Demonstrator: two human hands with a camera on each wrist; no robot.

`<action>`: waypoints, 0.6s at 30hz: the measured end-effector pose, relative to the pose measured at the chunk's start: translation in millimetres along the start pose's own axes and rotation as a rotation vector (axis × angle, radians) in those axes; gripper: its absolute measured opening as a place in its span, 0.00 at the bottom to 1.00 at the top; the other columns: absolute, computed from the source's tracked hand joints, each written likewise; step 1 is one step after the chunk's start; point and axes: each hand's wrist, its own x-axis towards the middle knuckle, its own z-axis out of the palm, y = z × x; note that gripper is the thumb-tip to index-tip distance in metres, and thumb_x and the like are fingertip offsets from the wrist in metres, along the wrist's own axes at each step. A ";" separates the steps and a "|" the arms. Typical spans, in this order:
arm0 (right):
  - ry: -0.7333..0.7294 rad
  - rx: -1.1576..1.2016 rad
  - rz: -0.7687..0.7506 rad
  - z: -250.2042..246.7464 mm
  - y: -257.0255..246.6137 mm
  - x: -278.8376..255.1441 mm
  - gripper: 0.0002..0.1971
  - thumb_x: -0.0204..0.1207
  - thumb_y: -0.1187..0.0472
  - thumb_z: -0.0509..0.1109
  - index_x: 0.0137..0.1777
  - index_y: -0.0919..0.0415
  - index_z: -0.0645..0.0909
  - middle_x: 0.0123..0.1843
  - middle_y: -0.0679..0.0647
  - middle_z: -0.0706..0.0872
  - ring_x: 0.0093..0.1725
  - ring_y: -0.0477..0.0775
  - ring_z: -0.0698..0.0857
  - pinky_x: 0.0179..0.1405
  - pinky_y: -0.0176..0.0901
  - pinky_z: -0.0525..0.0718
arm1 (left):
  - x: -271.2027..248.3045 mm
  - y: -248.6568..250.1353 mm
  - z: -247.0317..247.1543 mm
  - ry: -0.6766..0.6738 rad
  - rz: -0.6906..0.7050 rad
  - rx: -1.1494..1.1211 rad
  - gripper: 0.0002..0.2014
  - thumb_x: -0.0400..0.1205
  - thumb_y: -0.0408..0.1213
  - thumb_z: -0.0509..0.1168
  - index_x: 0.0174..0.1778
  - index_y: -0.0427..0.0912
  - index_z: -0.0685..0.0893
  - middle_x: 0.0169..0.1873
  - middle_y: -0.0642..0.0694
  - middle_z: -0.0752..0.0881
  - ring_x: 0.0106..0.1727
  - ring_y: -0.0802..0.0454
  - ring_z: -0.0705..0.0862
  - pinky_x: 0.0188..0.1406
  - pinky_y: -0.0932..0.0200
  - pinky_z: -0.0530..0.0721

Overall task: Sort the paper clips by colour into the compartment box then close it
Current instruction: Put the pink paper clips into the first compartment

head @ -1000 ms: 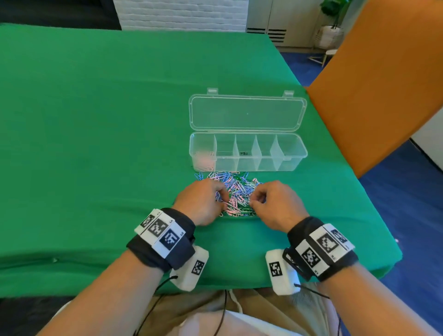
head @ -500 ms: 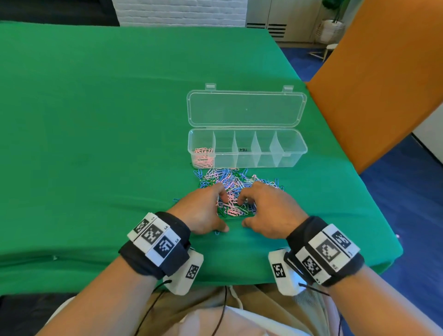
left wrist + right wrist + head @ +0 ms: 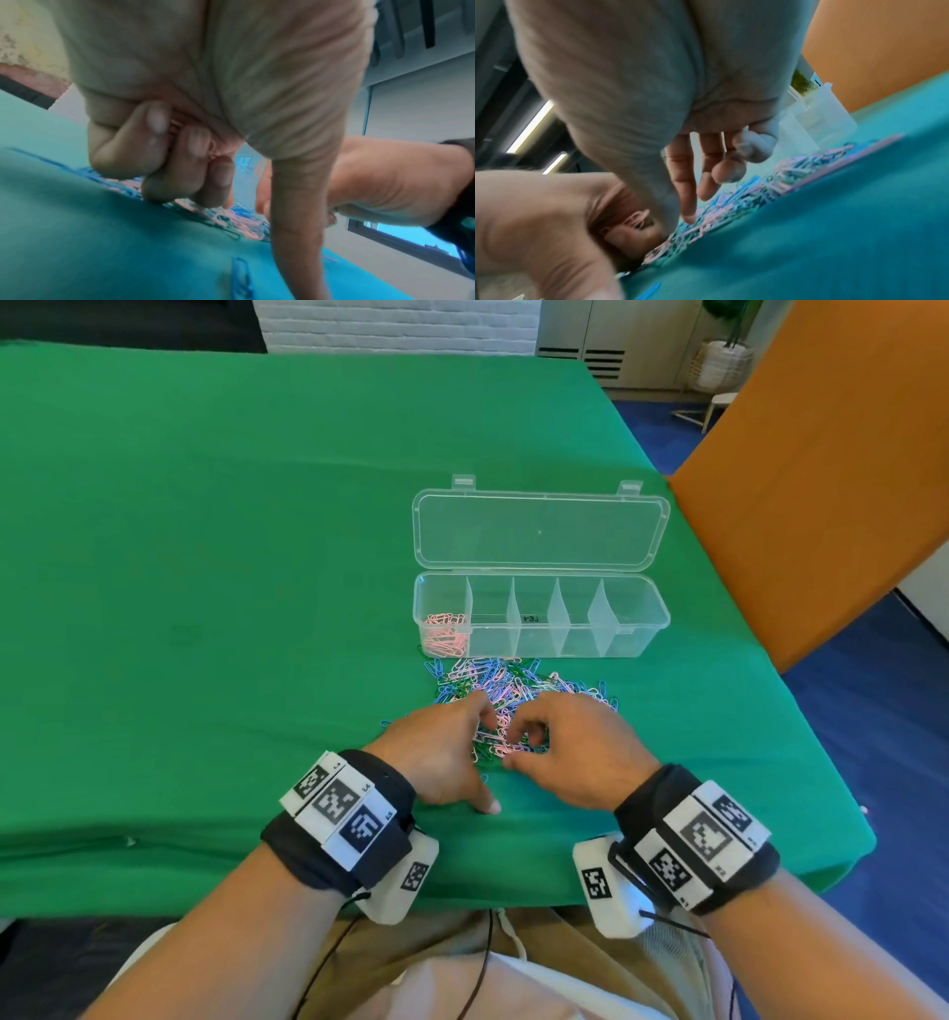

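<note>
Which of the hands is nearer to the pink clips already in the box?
Left. The left hand lies almost straight in front of the pink clips in the box's leftmost compartment; the right hand is farther right.

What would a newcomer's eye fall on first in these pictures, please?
The heap of mixed paper clips on the green table cloth, with the left hand and right hand picking at it. Behind it, the open compartment box holds pink clips in its leftmost compartment.
</note>
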 end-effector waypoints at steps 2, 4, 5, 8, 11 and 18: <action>0.028 0.026 0.021 5.5 -4.6 2.6 0.04 0.74 0.50 0.73 0.44 0.47 0.87 0.41 0.45 0.87 0.44 0.51 0.84 0.45 0.43 0.82 | 2.4 0.2 -0.9 0.033 0.027 -0.089 0.26 0.68 0.48 0.82 0.56 0.54 0.75 0.33 0.54 0.77 0.34 0.54 0.77 0.34 0.56 0.75; 0.005 0.005 0.072 10.3 -5.1 4.2 0.04 0.73 0.50 0.74 0.43 0.48 0.86 0.41 0.46 0.88 0.44 0.52 0.85 0.45 0.42 0.83 | 5.6 0.6 -1.7 0.093 0.054 -0.111 0.12 0.75 0.46 0.77 0.47 0.55 0.80 0.29 0.55 0.76 0.29 0.58 0.73 0.30 0.58 0.69; -0.002 -0.003 0.095 11.8 -4.4 4.5 0.06 0.73 0.48 0.75 0.43 0.48 0.86 0.42 0.45 0.88 0.45 0.52 0.85 0.45 0.42 0.83 | 6.9 0.6 -1.4 0.120 0.058 -0.099 0.07 0.77 0.45 0.75 0.44 0.56 0.82 0.28 0.56 0.75 0.29 0.59 0.72 0.31 0.59 0.69; 0.004 -0.014 0.118 12.8 -1.8 4.6 0.08 0.71 0.47 0.77 0.45 0.48 0.85 0.43 0.45 0.86 0.45 0.51 0.84 0.46 0.41 0.82 | 8.9 1.0 1.9 0.158 0.051 -0.050 0.03 0.79 0.45 0.73 0.47 0.58 0.86 0.29 0.60 0.73 0.35 0.54 0.74 0.39 0.60 0.73; 0.001 -0.004 0.117 10.7 -2.2 4.0 0.02 0.73 0.53 0.75 0.42 0.48 0.85 0.41 0.44 0.87 0.45 0.50 0.85 0.47 0.42 0.85 | 9.9 1.0 4.5 0.174 0.059 0.014 0.08 0.78 0.47 0.74 0.53 0.59 0.88 0.33 0.59 0.72 0.42 0.52 0.75 0.45 0.59 0.76; -0.012 0.119 0.116 7.4 5.6 6.4 0.08 0.74 0.61 0.72 0.35 0.49 0.83 0.33 0.43 0.84 0.38 0.50 0.84 0.43 0.43 0.85 | 10.8 2.0 6.4 0.222 0.074 0.076 0.10 0.76 0.54 0.74 0.51 0.59 0.89 0.38 0.58 0.78 0.44 0.52 0.78 0.46 0.57 0.80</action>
